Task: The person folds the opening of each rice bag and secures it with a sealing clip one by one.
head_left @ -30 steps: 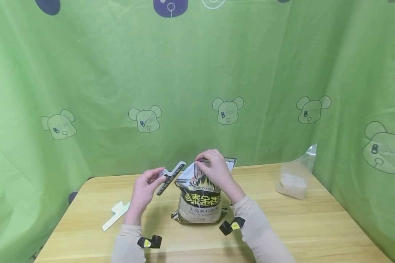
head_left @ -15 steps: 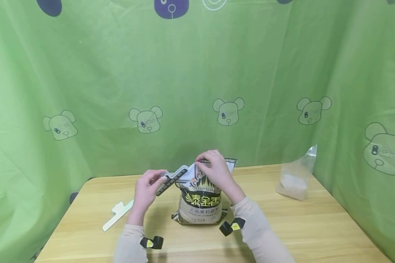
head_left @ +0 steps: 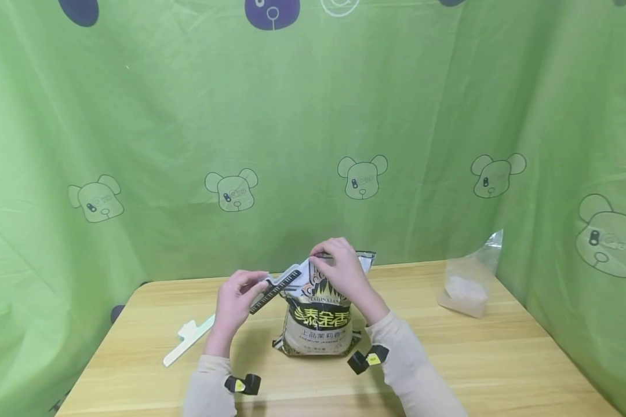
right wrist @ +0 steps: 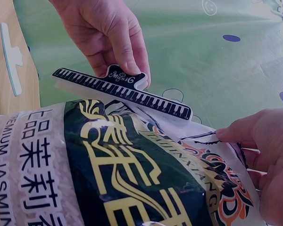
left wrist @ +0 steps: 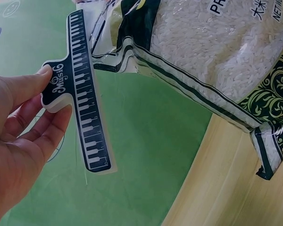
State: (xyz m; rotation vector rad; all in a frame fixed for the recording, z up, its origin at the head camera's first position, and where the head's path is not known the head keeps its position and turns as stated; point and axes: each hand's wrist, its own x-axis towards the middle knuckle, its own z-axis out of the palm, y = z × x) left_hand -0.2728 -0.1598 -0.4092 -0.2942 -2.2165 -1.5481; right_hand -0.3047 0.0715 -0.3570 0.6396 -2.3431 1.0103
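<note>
A person sits or stands at a wooden table [head_left: 475,365] before a green curtain [head_left: 292,116]. Clock directions are taken from the rice bag [head_left: 320,327], which stands upright on the table at the centre, its printed front facing the wearer.

At ten o'clock, by the bag's upper left corner, is a piano-key clip [head_left: 274,293], slanting upward to the right. The left hand [head_left: 233,301], between nine and ten, pinches the clip's handle between thumb and fingers. The right hand [head_left: 339,269], between twelve and one, pinches the bag's top edge between thumb and fingers.

As for progress, clipping the bag's top looks begun but unfinished. The clip is at the corner, overlapping it in the right wrist view; whether any of the bag lies between its bars cannot be told. Seating the clip and letting go of it seem to be what is left.

At nine o'clock a pale clip [head_left: 188,341] lies on the table, untouched. Between two and three, well apart, a clear bag [head_left: 465,288] with whitish contents stands with no clip visible on it.
</note>
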